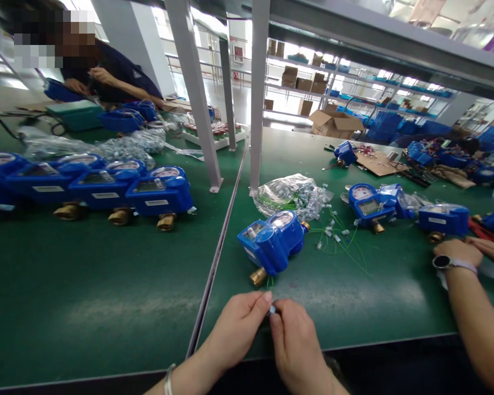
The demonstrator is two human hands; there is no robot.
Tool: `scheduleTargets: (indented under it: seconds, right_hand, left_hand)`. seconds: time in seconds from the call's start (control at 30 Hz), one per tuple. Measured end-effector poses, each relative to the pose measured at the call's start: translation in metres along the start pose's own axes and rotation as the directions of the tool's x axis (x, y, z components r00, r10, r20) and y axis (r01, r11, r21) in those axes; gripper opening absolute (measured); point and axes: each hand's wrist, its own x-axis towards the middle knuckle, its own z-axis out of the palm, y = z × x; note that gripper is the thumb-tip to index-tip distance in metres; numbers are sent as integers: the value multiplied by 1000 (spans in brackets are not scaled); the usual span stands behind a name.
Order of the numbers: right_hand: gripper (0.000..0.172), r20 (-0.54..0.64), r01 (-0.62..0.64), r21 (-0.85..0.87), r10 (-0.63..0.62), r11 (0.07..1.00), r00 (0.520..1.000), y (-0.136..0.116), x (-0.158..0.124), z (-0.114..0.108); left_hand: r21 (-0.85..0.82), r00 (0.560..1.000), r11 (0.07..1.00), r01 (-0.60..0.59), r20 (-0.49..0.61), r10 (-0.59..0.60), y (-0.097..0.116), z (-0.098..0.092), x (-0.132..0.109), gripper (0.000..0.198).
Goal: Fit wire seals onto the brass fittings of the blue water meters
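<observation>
My left hand [239, 323] and my right hand [295, 339] meet near the table's front edge, both closed in a pinch. Between their fingertips shows a small pale blue wire seal [272, 310], partly hidden by the fingers. Its green wire [270, 281] runs up to a blue water meter [274, 241] just beyond. That meter lies tilted on the green table, its brass pipe end [258, 276] pointing toward me. Behind it, a clear plastic bag [290, 195] holds many more seals. Several loose seals [329, 237] with green wires lie to the meter's right.
A row of blue meters [160, 192] stands at left. A metal post [258, 99] rises beyond the bag, beside a table seam [218, 252]. At right, a co-worker's watch-wearing arm [463, 291] reaches in near another meter [443, 219]. Another person [111, 77] works across the table.
</observation>
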Motion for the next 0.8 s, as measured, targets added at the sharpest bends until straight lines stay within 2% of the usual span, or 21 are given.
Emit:
scheduleTargets:
  seconds: [0.07,0.1,0.13,0.17,0.2,0.23,0.27,0.3,0.33,0.37,0.43,0.47,0.5,0.53,0.57,0.6,0.67,0.73,0.8]
  right_hand:
    - [23,-43,163,-207,-176,965,984,3,-1,-1]
    - [24,-39,178,-203,-189,963,981,4,0,-3]
    - [26,-10,135,-112,-137,984,990,3,2,-4]
    - [28,39,27,56,-29,998,999,2,5,-5]
    - [30,133,-138,263,106,955,985,0,8,-5]
    - [31,259,-322,446,223,835,940,-1,11,-5]
    - [31,374,-465,560,292,685,880,-3,14,-5]
    - [31,443,-539,604,316,587,839,-4,15,-4]
    - [32,441,-540,597,320,593,839,-4,16,-3]
    - [31,368,-472,538,309,699,877,-4,16,-3]
    - [28,115,-191,220,169,957,979,-2,13,-3]
    - [26,21,-44,13,44,999,999,-1,12,-3]
    - [25,-34,72,-155,-78,985,996,0,11,-3]
    - [27,-63,145,-248,-165,958,984,1,12,-4]
    - [29,-69,160,-238,-181,958,981,1,13,-4]
    - [32,-66,127,-151,-139,980,988,1,15,-5]
    - [38,-4,-25,116,26,993,1000,1,21,-4]
    - [40,155,-239,373,194,897,969,-1,26,-3]
    - [37,246,-328,445,238,833,939,-1,28,-2]
  left_hand:
    - [-39,1000,999,20,-3,-21,0,2,1,47]
    - [-41,1000,999,18,-4,-18,0,2,1,47]
    - [-29,1000,1000,6,-4,-6,1,3,1,46]
    - [-1,1000,1000,-13,-8,13,1,3,1,44]
    - [45,999,998,-37,-17,38,2,3,1,42]
    - [102,997,993,-61,-31,64,2,3,1,39]
    - [156,996,985,-77,-40,84,2,2,1,38]
    - [188,995,979,-81,-43,91,2,1,1,38]
    - [186,996,980,-68,-46,78,1,0,2,39]
    - [159,997,986,-49,-49,57,0,-1,3,40]
    - [76,999,997,-7,-44,10,-1,-2,5,43]
    - [47,999,999,7,-46,-5,-2,-2,6,44]
    - [35,999,999,14,-49,-13,-3,-2,6,45]
    - [33,999,999,15,-46,-14,-3,-2,7,45]
    - [31,999,999,13,-39,-12,-2,-2,8,45]
    - [33,999,999,5,-32,-4,-1,-1,8,44]
    - [86,999,996,-31,-33,34,0,-2,9,41]
    - [172,996,983,-69,-49,79,1,-3,10,38]
    - [195,994,978,-67,-67,82,1,-5,11,39]
